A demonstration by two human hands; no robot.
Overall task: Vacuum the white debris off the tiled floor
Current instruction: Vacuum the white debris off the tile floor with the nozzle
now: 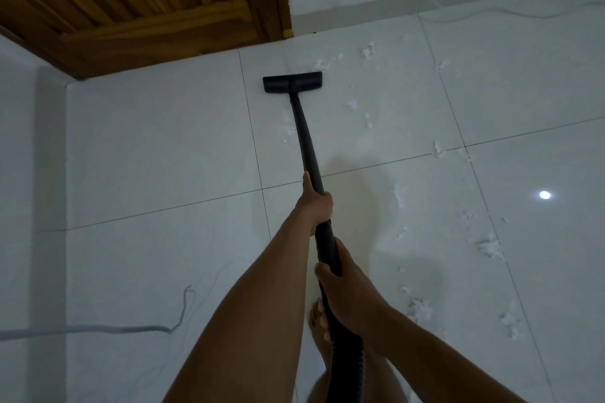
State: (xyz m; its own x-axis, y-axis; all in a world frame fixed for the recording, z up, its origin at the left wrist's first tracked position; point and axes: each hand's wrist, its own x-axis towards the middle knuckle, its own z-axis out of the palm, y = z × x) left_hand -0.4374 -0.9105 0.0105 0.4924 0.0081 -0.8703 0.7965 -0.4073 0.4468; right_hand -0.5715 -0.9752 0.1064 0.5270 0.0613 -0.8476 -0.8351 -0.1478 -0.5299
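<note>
Evidently mid-sweep, left hand (316, 203) and right hand (347, 291) both gripped the wand (304, 137), nozzle (292, 83) flat on the tiled floor (163, 141) — next, probably, rightward over the white debris (352, 105).

- Dim, cool grey indoor light; colours look muted.
- One small round glare spot (544, 195) shines on the glossy tiled floor (157, 147), at right.
- A faint, soft shadow spreads right of the vacuum wand (302, 127).
- Wide-angle distortion bends lines near the edges.
</note>
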